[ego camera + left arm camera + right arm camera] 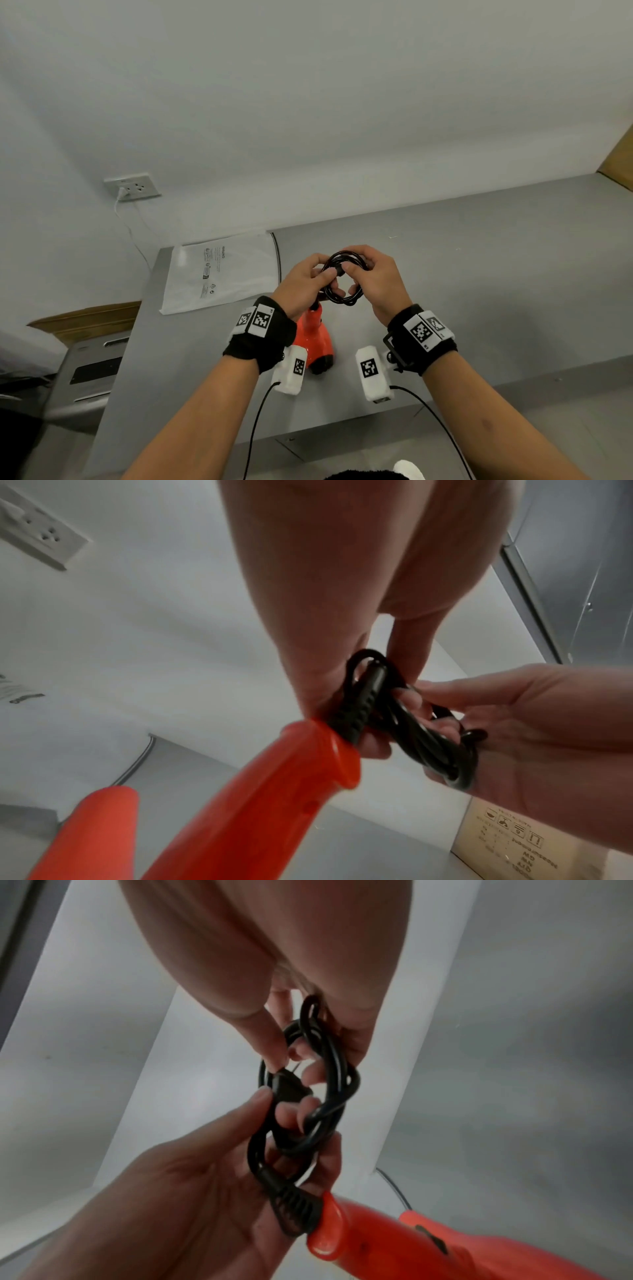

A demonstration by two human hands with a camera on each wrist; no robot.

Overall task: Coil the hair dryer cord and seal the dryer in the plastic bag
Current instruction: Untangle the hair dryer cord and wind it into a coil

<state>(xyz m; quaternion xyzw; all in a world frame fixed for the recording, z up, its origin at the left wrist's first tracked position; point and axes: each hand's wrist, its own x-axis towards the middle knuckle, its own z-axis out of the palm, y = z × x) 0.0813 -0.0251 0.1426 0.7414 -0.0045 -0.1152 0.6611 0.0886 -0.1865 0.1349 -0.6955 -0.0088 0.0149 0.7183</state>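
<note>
Holding the springy black cord (344, 279) coiled, both hands (305, 284) (371, 279) pinch its loops; orange dryer (313, 337) looks light, grab its handle.

Head view looked down from above the table (479, 260), both wrist views looked up, close on the coiled cord (411, 723) they shared.
</note>
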